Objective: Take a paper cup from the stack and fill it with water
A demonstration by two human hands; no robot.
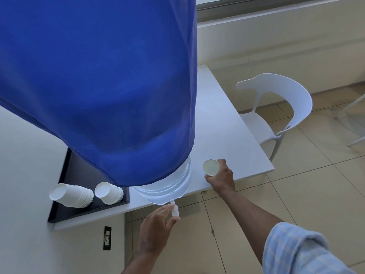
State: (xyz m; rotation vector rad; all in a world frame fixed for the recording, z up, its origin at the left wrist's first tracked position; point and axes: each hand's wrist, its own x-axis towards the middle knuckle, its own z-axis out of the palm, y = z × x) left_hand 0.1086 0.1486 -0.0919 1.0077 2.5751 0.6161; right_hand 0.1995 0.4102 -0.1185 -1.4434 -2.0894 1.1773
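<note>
A big water bottle under a blue cloth cover (102, 86) stands on the white table (227, 135); its clear base (167, 186) sticks out at the table's front edge. A small white tap (174, 209) hangs below the base. My left hand (156, 226) has its fingers around the tap. My right hand (221, 176) holds a white paper cup (211, 167) upright over the table, to the right of the bottle and away from the tap. The cup's inside looks pale; I cannot tell whether it holds water. Two stacks of paper cups (73, 195) (109, 192) lie on their sides.
The cup stacks rest on a black tray (65, 212) at the table's left front. A white plastic chair (276, 111) stands to the right of the table on a tiled floor. A wall socket (107, 237) sits under the table edge.
</note>
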